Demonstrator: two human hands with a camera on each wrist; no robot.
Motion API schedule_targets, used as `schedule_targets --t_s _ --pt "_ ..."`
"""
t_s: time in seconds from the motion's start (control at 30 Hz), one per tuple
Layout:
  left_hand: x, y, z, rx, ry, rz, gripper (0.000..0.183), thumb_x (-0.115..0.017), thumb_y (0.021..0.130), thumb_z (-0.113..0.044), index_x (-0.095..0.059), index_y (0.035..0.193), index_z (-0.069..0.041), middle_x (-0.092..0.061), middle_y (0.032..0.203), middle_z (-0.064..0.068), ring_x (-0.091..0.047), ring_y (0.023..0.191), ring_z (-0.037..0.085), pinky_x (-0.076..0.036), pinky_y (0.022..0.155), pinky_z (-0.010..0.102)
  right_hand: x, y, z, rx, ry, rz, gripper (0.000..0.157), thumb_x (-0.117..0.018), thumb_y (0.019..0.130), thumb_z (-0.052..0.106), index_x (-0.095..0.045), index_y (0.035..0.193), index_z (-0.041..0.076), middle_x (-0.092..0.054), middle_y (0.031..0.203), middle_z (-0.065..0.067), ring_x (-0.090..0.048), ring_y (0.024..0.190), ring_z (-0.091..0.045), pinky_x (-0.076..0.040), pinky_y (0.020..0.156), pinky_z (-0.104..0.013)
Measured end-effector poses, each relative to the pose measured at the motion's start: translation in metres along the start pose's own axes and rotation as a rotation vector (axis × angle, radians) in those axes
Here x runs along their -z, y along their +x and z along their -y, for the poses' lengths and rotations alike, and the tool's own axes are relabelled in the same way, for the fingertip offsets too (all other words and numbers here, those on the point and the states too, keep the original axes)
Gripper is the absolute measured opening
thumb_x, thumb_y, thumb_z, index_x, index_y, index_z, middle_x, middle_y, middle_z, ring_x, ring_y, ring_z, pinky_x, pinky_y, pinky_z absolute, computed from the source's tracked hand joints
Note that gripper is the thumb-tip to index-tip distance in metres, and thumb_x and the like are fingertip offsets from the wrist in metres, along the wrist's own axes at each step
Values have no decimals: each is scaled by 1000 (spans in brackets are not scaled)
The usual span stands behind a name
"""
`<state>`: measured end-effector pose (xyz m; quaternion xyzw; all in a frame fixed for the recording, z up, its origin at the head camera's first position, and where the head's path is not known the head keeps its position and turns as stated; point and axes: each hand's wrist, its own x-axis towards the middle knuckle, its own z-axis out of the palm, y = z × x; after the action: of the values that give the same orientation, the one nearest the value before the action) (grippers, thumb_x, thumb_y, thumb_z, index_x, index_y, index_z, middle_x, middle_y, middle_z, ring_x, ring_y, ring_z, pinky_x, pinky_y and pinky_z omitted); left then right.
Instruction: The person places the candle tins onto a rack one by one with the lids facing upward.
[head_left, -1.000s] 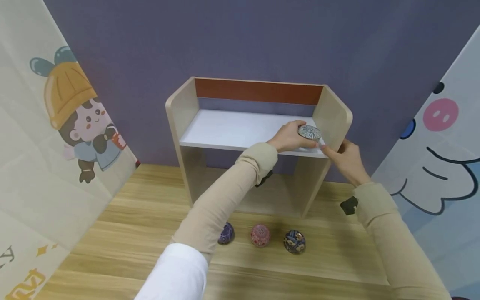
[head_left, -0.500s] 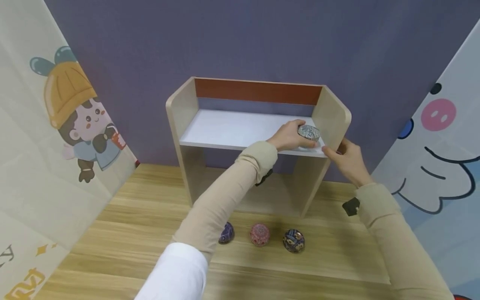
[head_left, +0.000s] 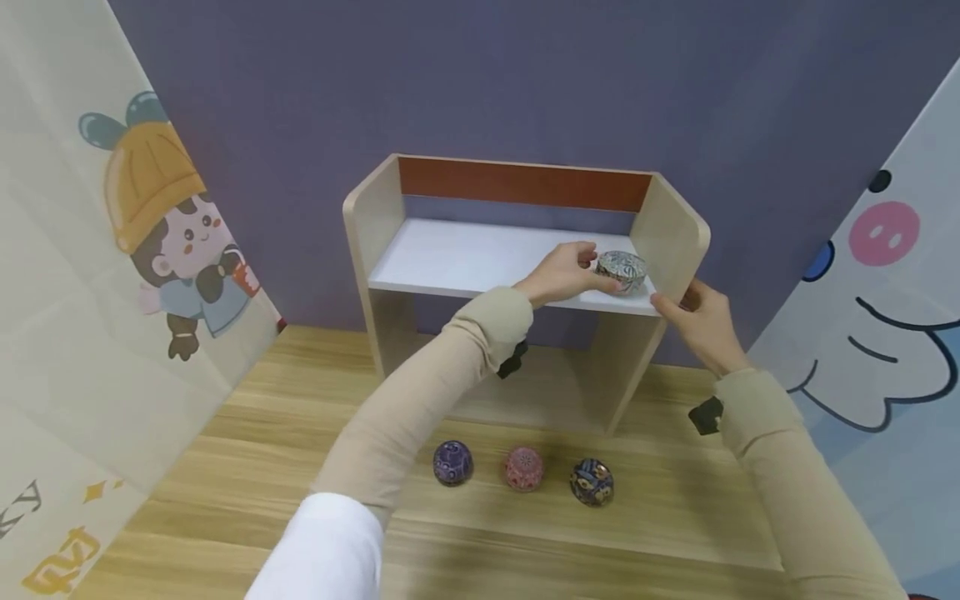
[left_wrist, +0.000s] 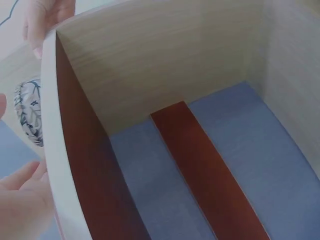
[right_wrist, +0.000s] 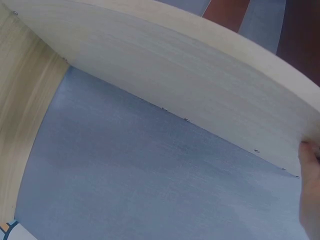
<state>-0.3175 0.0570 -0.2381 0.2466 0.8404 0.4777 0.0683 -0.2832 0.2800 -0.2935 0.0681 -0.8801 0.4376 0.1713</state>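
Observation:
A small round tin (head_left: 622,272) with a silvery-grey pattern sits on the white upper shelf board, near its right front corner. My left hand (head_left: 562,273) is just left of it, thumb close to the tin's front and fingers loosened. In the left wrist view a gap shows between the tin (left_wrist: 31,112) and the hand (left_wrist: 27,200). At the right side panel of the small wooden shelf unit (head_left: 682,242), my right hand (head_left: 705,325) holds the front edge, thumb in front and fingers on the outer face. Its contact is partly cut off in the right wrist view.
On the wooden table (head_left: 262,433) before the shelf unit stand three more round tins: a purple one (head_left: 453,463), a pink one (head_left: 523,469) and a dark floral one (head_left: 592,482). A dark purple-grey backdrop (head_left: 480,75) rises behind, with printed cloths at both sides.
My left hand has let go of the silvery tin and drawn slightly left; the tin now rests on the board. The right hand keeps its hold. The view has shifted slightly.

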Motion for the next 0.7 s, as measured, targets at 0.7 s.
schedule_targets --t_s 0.7 --pt "24 -92 27 -145 -157 -135 35 -57 90 -20 -55 124 -9 -62 116 3 -58 105 13 -49 87 26 -3 0 -1 -15 61 -9 59 -60 87 35 -44 131 -2 -53 123 -28 -50 88 10 -43 75 -4"
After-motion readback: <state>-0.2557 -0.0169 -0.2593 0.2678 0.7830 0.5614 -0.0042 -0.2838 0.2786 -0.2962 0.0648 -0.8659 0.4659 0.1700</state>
